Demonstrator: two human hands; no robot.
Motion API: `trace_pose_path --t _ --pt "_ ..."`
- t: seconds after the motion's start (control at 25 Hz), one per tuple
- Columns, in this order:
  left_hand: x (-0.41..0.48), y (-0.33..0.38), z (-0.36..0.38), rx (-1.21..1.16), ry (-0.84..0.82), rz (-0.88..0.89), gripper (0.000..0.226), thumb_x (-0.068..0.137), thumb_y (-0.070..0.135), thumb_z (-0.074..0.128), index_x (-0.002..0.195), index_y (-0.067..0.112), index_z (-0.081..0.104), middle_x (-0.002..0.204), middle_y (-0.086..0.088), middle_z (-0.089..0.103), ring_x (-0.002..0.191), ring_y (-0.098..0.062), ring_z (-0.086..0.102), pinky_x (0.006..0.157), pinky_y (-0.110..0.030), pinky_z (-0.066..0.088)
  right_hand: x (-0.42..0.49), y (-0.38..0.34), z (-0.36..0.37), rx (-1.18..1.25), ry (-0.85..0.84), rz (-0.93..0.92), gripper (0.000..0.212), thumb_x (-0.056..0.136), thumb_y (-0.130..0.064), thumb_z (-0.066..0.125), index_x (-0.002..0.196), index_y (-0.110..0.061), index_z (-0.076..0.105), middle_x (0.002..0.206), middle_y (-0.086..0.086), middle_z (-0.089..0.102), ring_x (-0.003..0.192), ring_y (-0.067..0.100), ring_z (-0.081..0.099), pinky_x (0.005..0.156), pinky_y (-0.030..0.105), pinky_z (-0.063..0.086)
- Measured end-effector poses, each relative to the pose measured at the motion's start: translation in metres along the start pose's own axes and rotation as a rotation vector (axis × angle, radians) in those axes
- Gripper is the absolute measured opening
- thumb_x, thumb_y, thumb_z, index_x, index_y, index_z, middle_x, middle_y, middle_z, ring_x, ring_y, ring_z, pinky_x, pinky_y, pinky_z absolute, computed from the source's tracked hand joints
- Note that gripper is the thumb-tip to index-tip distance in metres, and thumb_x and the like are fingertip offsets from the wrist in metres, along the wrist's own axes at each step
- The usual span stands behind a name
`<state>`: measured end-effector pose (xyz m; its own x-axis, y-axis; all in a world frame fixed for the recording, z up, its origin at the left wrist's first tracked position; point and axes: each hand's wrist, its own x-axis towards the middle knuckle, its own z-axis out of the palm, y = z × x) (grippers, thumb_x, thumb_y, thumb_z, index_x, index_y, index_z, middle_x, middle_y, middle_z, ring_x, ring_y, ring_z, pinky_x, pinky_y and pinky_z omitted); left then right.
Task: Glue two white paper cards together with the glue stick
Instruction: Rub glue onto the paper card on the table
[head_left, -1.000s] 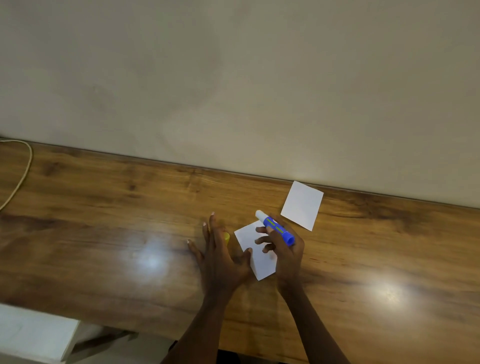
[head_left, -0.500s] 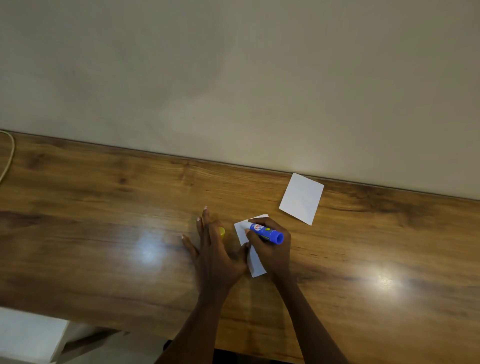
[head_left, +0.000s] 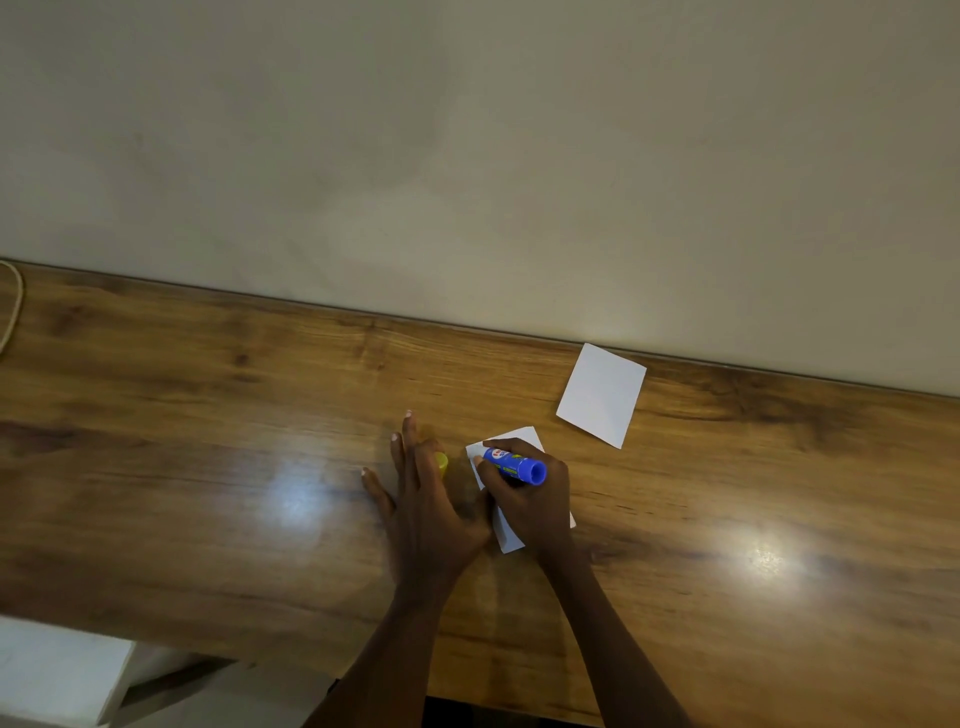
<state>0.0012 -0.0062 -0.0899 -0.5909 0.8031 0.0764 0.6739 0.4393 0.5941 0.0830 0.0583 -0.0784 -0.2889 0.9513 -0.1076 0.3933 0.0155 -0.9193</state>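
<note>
A white paper card (head_left: 508, 531) lies on the wooden desk (head_left: 208, 493), mostly covered by my right hand (head_left: 530, 499). That hand grips a blue glue stick (head_left: 514, 464), tilted with its tip down on the card's upper left part. My left hand (head_left: 423, 499) rests flat on the desk just left of the card, fingers spread, thumb at the card's left edge. A yellow cap (head_left: 441, 462) peeks out from behind the left hand's fingers. A second white card (head_left: 601, 395) lies apart, up and to the right, near the wall.
The desk's back edge meets a plain beige wall (head_left: 467, 156). A pale cord (head_left: 13, 306) curls at the far left edge. Below the desk's front edge at lower left sits a white box-like object (head_left: 57, 670). Two bright light reflections show on the wood.
My right hand has turned the glue stick from pointing up-left above the card down onto the card. The left hand stays flat beside it. The view has shifted slightly.
</note>
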Motion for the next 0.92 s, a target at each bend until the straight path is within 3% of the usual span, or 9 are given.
trace_pose_path --t 0.08,0.2,0.48,0.64,0.76,0.92 --pt "0.000 0.000 -0.001 -0.005 -0.007 0.005 0.101 0.061 0.035 0.074 0.130 0.035 0.001 0.154 -0.012 0.013 0.141 -0.031 0.010 0.107 -0.051 -0.010 -0.001 -0.001 0.001 -0.031 -0.017 -0.010 0.020 0.074 -0.010 0.069 0.092 -0.002 0.066 0.085 0.017 0.072 0.068 0.013 0.057 0.072 0.023 0.048" --pt "0.000 0.000 0.001 0.017 -0.005 0.009 0.099 0.062 0.036 0.074 0.132 0.029 0.004 0.154 -0.012 0.013 0.141 -0.032 0.011 0.107 -0.053 -0.008 0.000 -0.002 0.000 -0.039 0.032 -0.024 0.018 0.073 -0.006 0.068 0.090 0.001 0.066 0.082 0.019 0.071 0.060 0.002 0.051 0.062 0.005 0.043" --pt "0.000 -0.001 0.003 0.073 0.006 -0.001 0.090 0.065 0.046 0.071 0.130 0.025 0.012 0.152 -0.014 0.017 0.139 -0.035 0.016 0.106 -0.054 -0.005 0.008 0.001 -0.013 -0.057 0.151 -0.008 0.017 0.073 -0.005 0.068 0.088 0.002 0.063 0.076 0.006 0.062 0.053 0.001 0.048 0.055 -0.006 0.038" --pt "0.001 -0.001 0.004 0.078 0.016 -0.010 0.089 0.064 0.045 0.072 0.128 0.026 0.013 0.152 -0.014 0.020 0.138 -0.036 0.017 0.105 -0.055 -0.006 0.014 0.004 -0.021 -0.051 0.207 0.035 0.013 0.074 -0.005 0.067 0.083 0.003 0.061 0.077 0.018 0.067 0.053 0.003 0.047 0.054 -0.005 0.038" --pt "0.002 -0.003 0.004 0.094 0.019 -0.006 0.090 0.064 0.045 0.072 0.130 0.022 0.015 0.151 -0.015 0.021 0.138 -0.036 0.018 0.105 -0.056 -0.005 0.010 -0.003 -0.023 -0.024 0.233 0.049 0.020 0.077 -0.004 0.065 0.093 0.005 0.059 0.090 0.024 0.067 0.063 0.011 0.057 0.062 0.005 0.041" --pt "0.002 -0.003 0.004 0.098 0.026 -0.014 0.087 0.064 0.052 0.064 0.130 0.021 0.016 0.151 -0.015 0.022 0.138 -0.034 0.016 0.105 -0.056 -0.005 -0.021 -0.008 -0.021 -0.137 0.185 0.073 0.049 0.075 -0.008 0.067 0.120 -0.005 0.049 0.112 0.015 0.063 0.093 0.028 0.059 0.087 0.036 0.045"
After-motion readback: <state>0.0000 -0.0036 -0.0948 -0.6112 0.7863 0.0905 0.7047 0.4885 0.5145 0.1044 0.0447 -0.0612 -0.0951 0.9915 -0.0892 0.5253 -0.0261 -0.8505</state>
